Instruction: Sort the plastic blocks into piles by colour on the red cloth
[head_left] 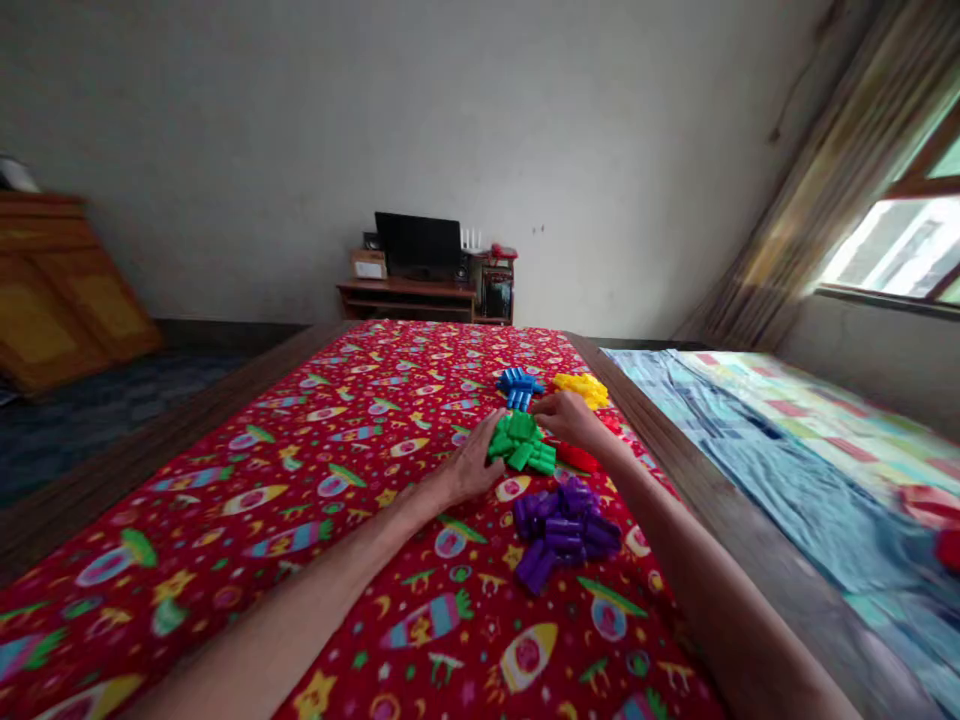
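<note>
Piles of plastic blocks sorted by colour lie on a red rocket-print cloth [300, 480]. My left hand [471, 468] rests flat against the left side of the green pile [523, 443], fingers stretched out and touching it. My right hand [564, 415] sits at the far right side of the green pile, fingers curled down; what they hold, if anything, is hidden. A purple pile [564, 530] lies nearer me between my forearms. Blue blocks [517, 385] and yellow blocks [581, 388] lie beyond. Red blocks [577, 457] show partly under my right wrist.
The cloth covers a long wooden table with a bare edge [720, 500] on the right. A bed with a blue patterned sheet [787, 470] stands to the right. A desk with a monitor [418, 245] is at the far wall, a wooden cabinet [60, 290] at left.
</note>
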